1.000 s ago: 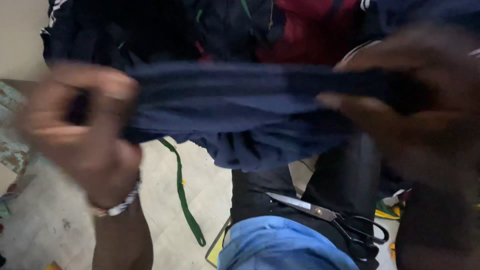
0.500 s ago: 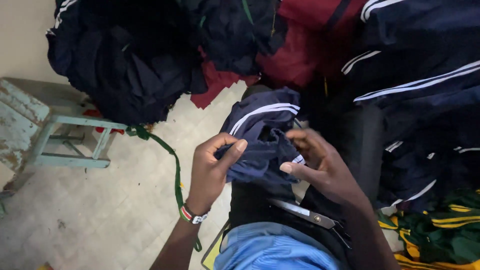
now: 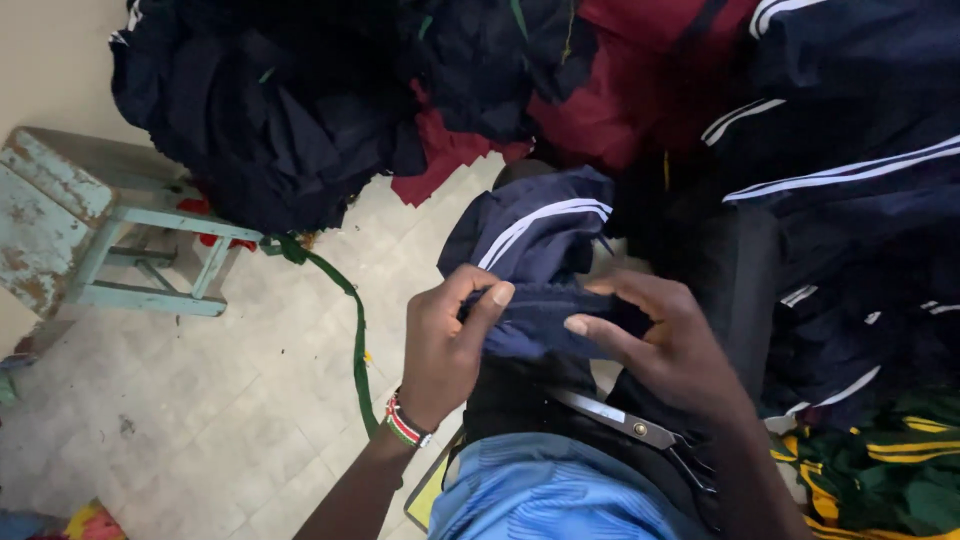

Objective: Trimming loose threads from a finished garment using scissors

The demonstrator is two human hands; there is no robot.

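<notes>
- Setting: pale tiled floor (image 3: 200, 400), scuffed; a heap of dark navy and red garments (image 3: 330, 110) fills the far side, beyond both hands. More navy clothing with white stripes (image 3: 850, 170) is stacked to the right of the right hand.
- Worn pale green stool (image 3: 110, 250) stands well to the left of the left hand, partly under the heap's edge.
- Green and yellow striped fabric (image 3: 880, 470) lies low on the right, below and beyond the right wrist.
- Navy garment with white stripes (image 3: 540, 235): now bunched small, draped over the dark lap, its near edge gathered between the two hands. A second ago it was pulled out wide and taut close to the camera; half a second ago it was already lowered and folded in. Judgement: stretching is done, and attention has moved to one small spot on the edge.
- Green strap (image 3: 355, 330) trails over the floor, just left of the left wrist.
- Right hand (image 3: 670, 350): fingers curled under the cloth, thumb pressing on top, pinching the fold.
- Left hand (image 3: 450, 340): thumb and forefinger pinch the same edge, nearly touching the right; beaded wristband (image 3: 405, 422) on the wrist.
- Scissors (image 3: 625, 425) lie on the lap, just below the right hand, untouched in all three views.
</notes>
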